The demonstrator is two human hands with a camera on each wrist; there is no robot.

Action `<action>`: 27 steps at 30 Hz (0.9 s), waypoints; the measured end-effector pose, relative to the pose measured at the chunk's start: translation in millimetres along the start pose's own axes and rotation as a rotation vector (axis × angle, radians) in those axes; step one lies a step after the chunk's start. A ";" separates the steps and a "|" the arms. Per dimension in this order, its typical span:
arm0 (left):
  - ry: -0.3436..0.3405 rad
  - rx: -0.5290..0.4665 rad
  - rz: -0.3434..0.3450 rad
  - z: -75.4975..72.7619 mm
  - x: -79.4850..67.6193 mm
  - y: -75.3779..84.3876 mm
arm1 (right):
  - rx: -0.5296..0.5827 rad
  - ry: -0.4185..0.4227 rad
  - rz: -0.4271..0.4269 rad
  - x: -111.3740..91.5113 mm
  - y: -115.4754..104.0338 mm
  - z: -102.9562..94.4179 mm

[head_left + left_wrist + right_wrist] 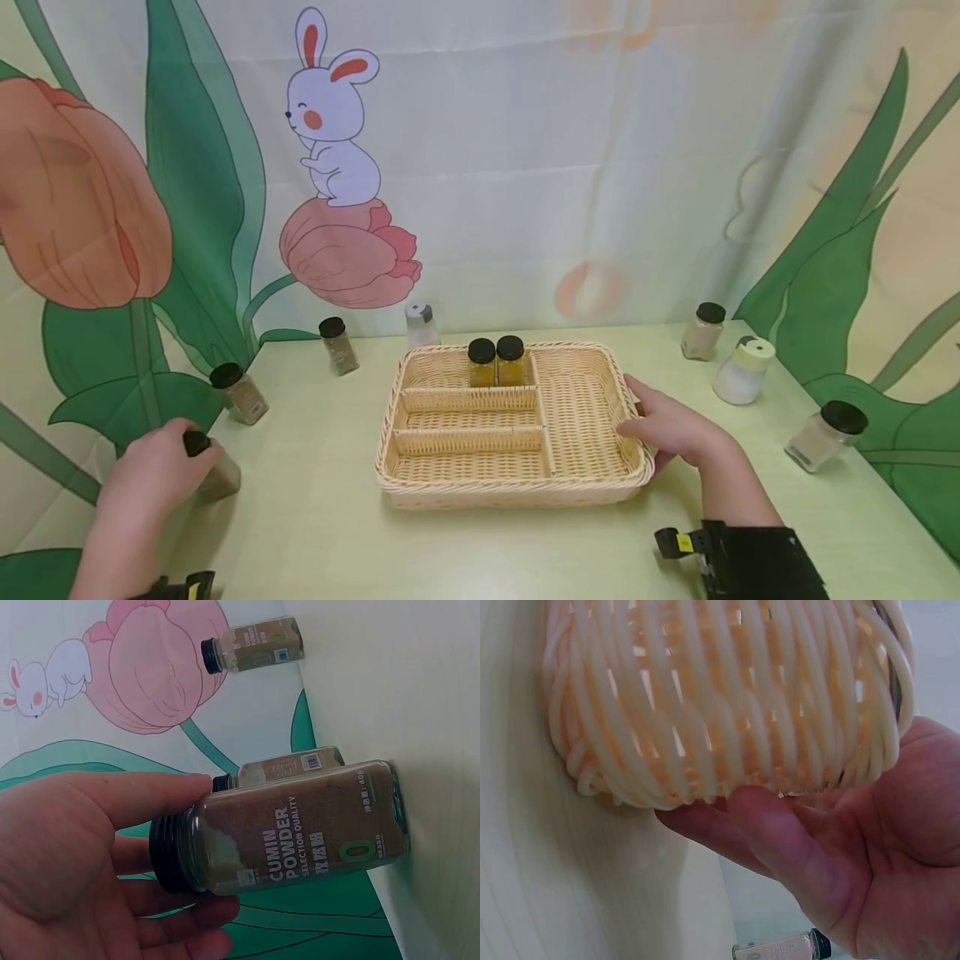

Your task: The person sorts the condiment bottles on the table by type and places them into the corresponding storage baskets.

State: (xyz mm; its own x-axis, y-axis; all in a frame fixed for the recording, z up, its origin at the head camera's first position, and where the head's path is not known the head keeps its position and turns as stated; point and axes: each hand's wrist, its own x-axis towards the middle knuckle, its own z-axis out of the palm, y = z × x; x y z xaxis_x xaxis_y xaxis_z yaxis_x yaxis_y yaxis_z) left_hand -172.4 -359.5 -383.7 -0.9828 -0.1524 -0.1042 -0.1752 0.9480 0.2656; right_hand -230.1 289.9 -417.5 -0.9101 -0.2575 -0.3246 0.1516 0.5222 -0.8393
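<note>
My left hand [150, 468] grips a cumin powder jar [300, 832] near its black lid, at the table's left edge. In the left wrist view the thumb lies along one side of the jar and the other fingers are round the lid. The jar's base is close to the tabletop. My right hand [671, 423] holds the right end of a wicker basket [472, 467], thumb over the rim and fingers against the outside wall. Two yellow spice jars [496, 367] with black lids stand together in the basket's back left compartment.
Left of the basket stand two brown spice jars [242, 395] with black lids. Behind it is a white-and-grey shaker [422, 325]. On the right are a pale jar [702, 332], a green-topped shaker [744, 372] and another black-lidded jar [825, 435]. A printed curtain [495, 167] hangs behind.
</note>
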 end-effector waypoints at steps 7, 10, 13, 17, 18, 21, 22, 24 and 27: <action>-0.027 0.018 -0.026 -1.8 -4.9 1.6 | -0.006 -0.009 0.006 2.2 0.3 2.6; -0.021 0.022 -0.019 -2.6 -6.4 2.2 | -0.004 -0.013 0.009 3.1 0.7 3.3; -0.008 0.023 -0.005 -3.2 -7.4 2.0 | -0.006 -0.016 0.007 3.5 0.7 3.8; 0.015 0.013 0.012 -4.0 -7.7 3.2 | -0.003 -0.025 -0.005 2.7 -0.2 3.5; 0.022 0.009 0.013 -4.5 -7.7 4.6 | -0.004 -0.027 -0.007 2.4 -0.5 3.2; 0.043 -0.010 0.026 -6.4 -5.5 10.6 | -0.005 -0.026 -0.009 1.2 -1.7 1.7; 0.052 -0.016 0.030 -7.0 -4.4 13.7 | -0.006 -0.025 -0.010 0.9 -1.9 1.1; 0.066 -0.029 0.043 -8.3 -1.4 20.9 | -0.006 -0.022 -0.009 0.5 -1.9 -0.1; 0.091 -0.040 0.065 -9.7 2.5 33.5 | 0.002 -0.022 -0.011 -0.3 -0.5 -1.6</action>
State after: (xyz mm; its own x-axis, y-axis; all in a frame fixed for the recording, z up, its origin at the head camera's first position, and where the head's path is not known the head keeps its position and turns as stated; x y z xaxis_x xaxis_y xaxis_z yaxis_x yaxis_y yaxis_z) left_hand -181.3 -330.9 -365.8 -0.9930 -0.1178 0.0016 -0.1116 0.9450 0.3076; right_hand -230.5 291.0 -416.3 -0.9032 -0.2808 -0.3247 0.1423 0.5178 -0.8436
